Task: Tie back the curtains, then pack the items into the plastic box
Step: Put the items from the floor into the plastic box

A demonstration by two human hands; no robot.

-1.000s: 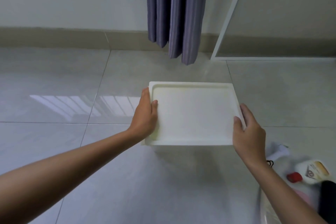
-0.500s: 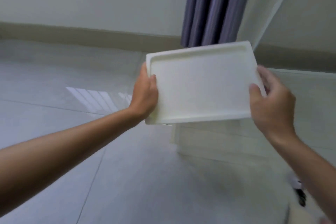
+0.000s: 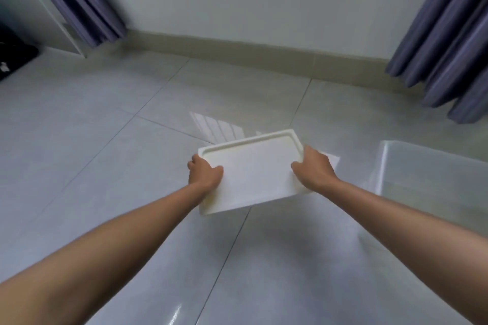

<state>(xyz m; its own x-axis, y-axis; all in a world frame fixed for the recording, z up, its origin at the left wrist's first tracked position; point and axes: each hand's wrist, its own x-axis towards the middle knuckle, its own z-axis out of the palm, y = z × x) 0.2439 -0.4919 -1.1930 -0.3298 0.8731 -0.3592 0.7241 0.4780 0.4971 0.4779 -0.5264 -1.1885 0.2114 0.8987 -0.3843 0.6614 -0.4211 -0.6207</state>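
Observation:
I hold a white rectangular plastic lid [image 3: 253, 171] low over the tiled floor, left of the box. My left hand [image 3: 204, 173] grips its left edge, thumb on top. My right hand [image 3: 313, 169] grips its right edge. The clear plastic box [image 3: 433, 182] stands open on the floor at the right, partly cut off by the frame. A purple curtain [image 3: 449, 42] hangs at the right and another purple curtain [image 3: 76, 0] at the upper left; both hang in gathered folds, and no tie shows.
A beige skirting board [image 3: 237, 53] runs along the far wall. A dark object [image 3: 13, 60] lies at the far left edge beside a white frame [image 3: 66, 31]. Glossy grey floor tiles [image 3: 105, 166] spread to the left and in front.
The lid has come off the box and moved left and down toward the floor, still held by both hands. The view has swung left, so the box now sits at the right.

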